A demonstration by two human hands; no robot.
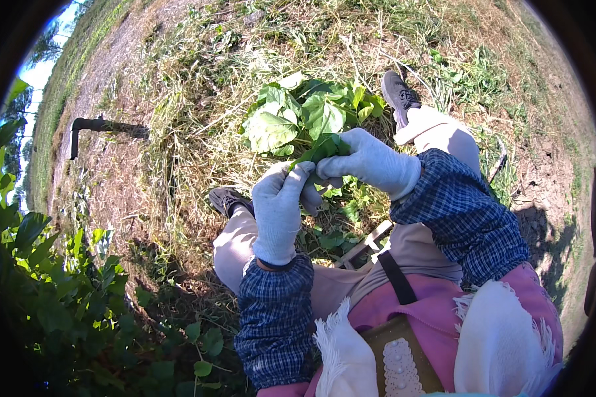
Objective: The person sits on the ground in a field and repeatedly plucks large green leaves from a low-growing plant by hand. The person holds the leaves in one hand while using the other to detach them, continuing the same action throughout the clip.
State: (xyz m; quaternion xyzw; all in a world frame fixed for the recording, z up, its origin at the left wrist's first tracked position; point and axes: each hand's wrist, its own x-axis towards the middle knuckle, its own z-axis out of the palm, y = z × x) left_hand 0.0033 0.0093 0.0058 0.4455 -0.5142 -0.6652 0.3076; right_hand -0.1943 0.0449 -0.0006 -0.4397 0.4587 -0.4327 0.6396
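Both my hands wear white knit gloves and come together in front of me, holding a green leaf (324, 147) between them. My left hand (279, 198) pinches its lower left end between thumb and fingers. Closed round the other side of the leaf, my right hand (371, 164) hides part of it. Just beyond my hands, a pile of large green leaves (298, 114) lies on the dry grass between my feet. Whether the held leaf is single or folded over others, I cannot make out.
A dark bent pipe (109, 126) sticks up from the ground at the left. Leafy bushes (53, 298) crowd the lower left. My dark shoes (398, 96) rest either side of the leaf pile. A pale wooden piece (367, 243) shows between my legs.
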